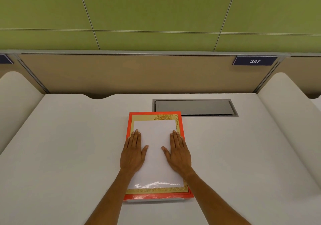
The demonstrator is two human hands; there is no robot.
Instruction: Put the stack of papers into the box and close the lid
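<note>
A flat orange box (180, 125) lies in the middle of the white desk (69, 155). Its top face has a gold palm-leaf border around a white rectangle (155, 137). A glossy reflection runs across the near end of that rectangle. I cannot tell whether the white area is the stack of papers or a panel of the lid. My left hand (132, 153) and my right hand (178, 153) rest flat on the white area, palms down and thumbs spread toward each other. Neither hand grips anything. A thin white strip shows under the box's near edge.
A grey metal cable hatch (194, 107) is set into the desk just behind and to the right of the box. Beige partition panels stand at the back, with a dark tag reading 247 (255, 61). Rounded white dividers rise at both sides.
</note>
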